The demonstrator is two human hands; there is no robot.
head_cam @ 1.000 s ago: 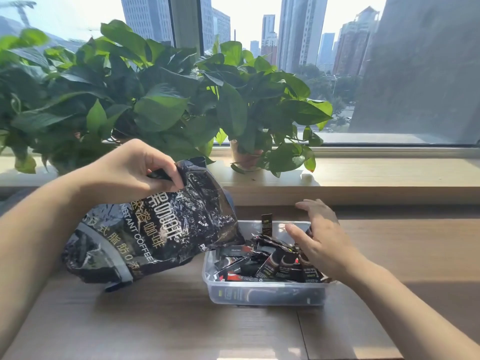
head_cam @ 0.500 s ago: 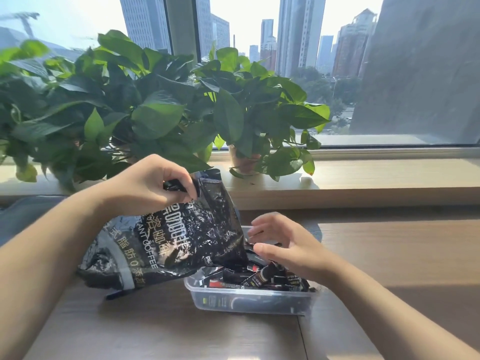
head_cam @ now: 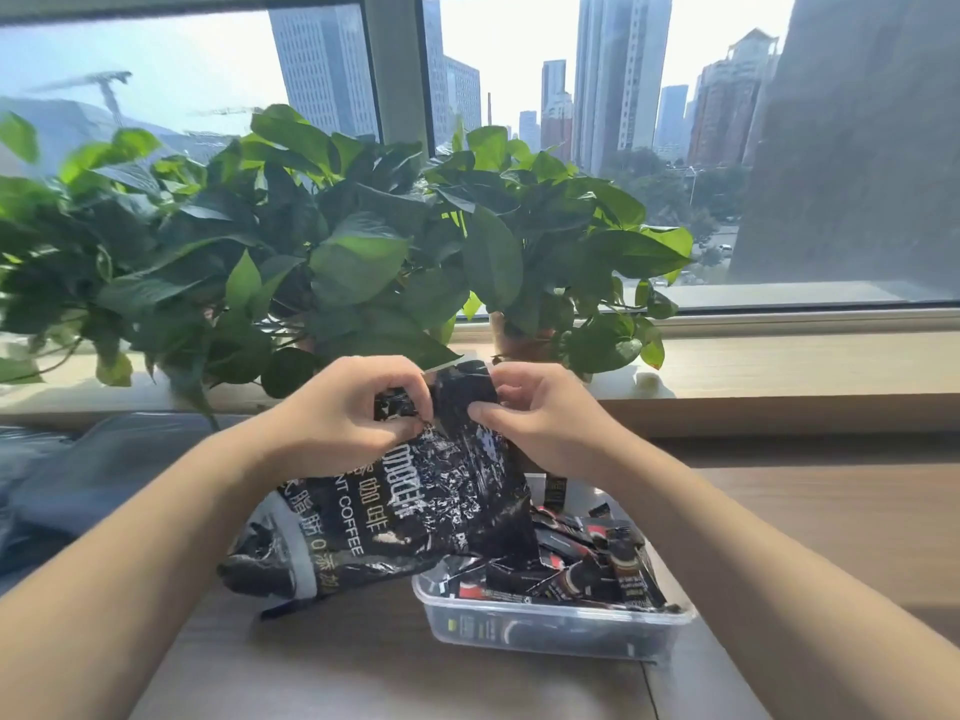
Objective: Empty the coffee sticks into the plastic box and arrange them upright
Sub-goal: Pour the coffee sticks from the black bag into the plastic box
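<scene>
A crumpled black instant-coffee bag [head_cam: 395, 506] hangs tilted above the table, its lower right corner over the left part of a clear plastic box [head_cam: 550, 631]. My left hand [head_cam: 343, 413] pinches the bag's top edge on the left. My right hand [head_cam: 540, 413] pinches the same top edge on the right. Several black coffee sticks [head_cam: 587, 563] lie jumbled and mostly flat inside the box; one stick [head_cam: 555, 492] stands upright at its back. The bag hides the box's left rear part.
Leafy potted plants [head_cam: 322, 241] fill the wooden window sill [head_cam: 779, 366] right behind the bag. A grey-blue cloth or bag [head_cam: 78, 475] lies on the left of the wooden table [head_cam: 831, 511]. City buildings show through the window.
My right hand left the sticks in the box and rose to grip the bag's top edge beside my left hand. The bag lifted higher and shifted right.
</scene>
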